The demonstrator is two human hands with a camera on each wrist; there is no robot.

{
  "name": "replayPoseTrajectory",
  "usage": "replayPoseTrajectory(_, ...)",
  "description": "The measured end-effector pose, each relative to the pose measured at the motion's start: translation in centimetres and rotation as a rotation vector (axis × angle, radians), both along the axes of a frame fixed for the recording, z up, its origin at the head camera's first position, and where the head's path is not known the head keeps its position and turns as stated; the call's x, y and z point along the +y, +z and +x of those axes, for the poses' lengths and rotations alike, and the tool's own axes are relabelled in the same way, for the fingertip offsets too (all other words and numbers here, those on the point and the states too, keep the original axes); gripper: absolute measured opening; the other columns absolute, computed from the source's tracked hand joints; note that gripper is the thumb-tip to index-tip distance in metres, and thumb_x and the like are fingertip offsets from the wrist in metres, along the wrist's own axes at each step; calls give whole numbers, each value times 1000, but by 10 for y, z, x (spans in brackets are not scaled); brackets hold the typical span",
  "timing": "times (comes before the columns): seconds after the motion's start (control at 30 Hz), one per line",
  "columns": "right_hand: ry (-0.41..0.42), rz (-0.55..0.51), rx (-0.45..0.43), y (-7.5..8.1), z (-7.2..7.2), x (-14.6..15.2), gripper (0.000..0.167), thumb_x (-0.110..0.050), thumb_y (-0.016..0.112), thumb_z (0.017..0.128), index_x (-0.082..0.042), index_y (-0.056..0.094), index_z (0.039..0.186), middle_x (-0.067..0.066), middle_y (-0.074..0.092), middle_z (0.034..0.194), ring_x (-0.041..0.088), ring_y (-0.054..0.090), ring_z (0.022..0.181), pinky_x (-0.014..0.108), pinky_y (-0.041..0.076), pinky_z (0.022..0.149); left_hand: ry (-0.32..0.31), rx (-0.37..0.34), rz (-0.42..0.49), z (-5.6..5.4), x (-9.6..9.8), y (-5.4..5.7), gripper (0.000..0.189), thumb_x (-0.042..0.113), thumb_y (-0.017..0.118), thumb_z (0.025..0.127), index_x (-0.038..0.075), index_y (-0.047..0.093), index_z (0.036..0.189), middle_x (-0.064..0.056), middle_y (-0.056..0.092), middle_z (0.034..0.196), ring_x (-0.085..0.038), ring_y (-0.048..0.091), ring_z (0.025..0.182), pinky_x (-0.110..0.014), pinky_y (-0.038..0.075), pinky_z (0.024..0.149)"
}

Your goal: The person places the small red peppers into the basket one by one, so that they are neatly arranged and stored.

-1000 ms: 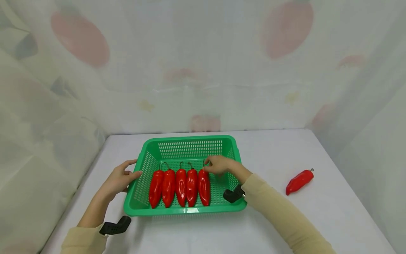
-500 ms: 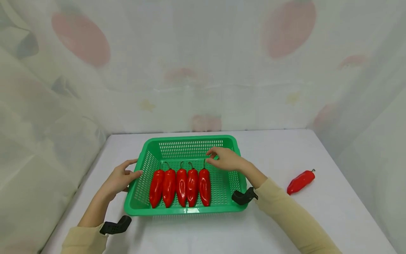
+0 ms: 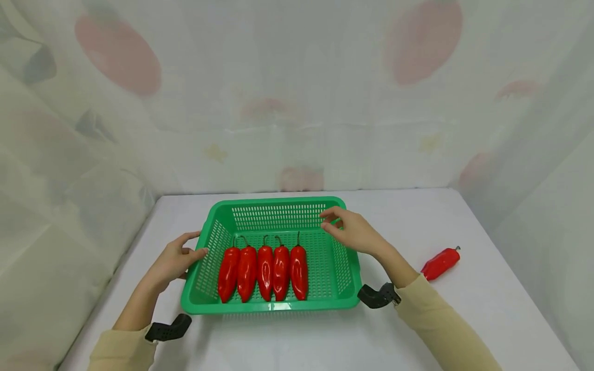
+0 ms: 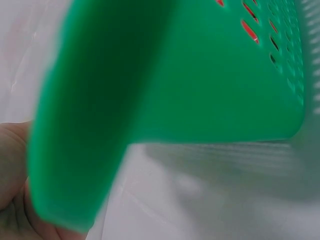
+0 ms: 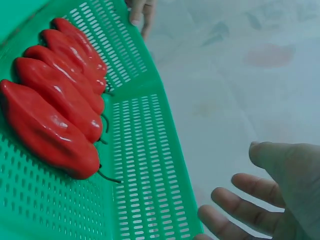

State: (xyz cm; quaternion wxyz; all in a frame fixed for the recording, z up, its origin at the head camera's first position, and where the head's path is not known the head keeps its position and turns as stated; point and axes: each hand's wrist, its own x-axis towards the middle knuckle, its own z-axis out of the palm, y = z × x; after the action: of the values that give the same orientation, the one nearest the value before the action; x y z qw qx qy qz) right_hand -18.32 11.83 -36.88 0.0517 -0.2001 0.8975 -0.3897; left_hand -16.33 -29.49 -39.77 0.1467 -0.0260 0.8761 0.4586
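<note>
My left hand (image 3: pixel 172 262) grips the left rim of a green plastic basket (image 3: pixel 278 307), thumb over the rim and fingers along the outside. Several glossy red peppers lie side by side in the basket, stems toward the back; the rightmost pepper (image 3: pixel 299 273) shows large in the right wrist view, with its thin dark stem. Over the basket's back right corner is my right hand (image 3: pixel 355 231), empty, its fingers loosely bent and spread apart. In the left wrist view the basket wall (image 4: pixel 215 90) fills most of the picture.
One more red pepper (image 3: pixel 440 264) lies on the white tabletop (image 3: pixel 394 221) right of the basket, partly covered by my right forearm. Pale printed cloth (image 3: pixel 297 103) hangs behind the table and along both sides.
My right hand has let go of the rightmost pepper's stem end and moved up and right to the basket's back corner. My left hand and the basket have stayed put.
</note>
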Motion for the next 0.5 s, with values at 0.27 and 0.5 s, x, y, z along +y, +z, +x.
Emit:
replayPoseTrajectory(0.27,-87,-118,70,-9,11,13,30,-29,54,93,-14,56,119,3,62,112,21,60,98,36,51,79,5,-12,15,-1,-2,-3,68,29,57,92,6,21,145,-22,61,98,-22,66,70,-40,57,59)
replayPoseTrajectory(0.5,-216,-198,185,-13,19,29,26,-23,57,92,-11,57,115,4,62,110,20,60,98,40,52,82,5,-4,16,0,-1,-4,67,29,57,91,6,23,144,-22,62,96,-22,66,70,-40,57,59)
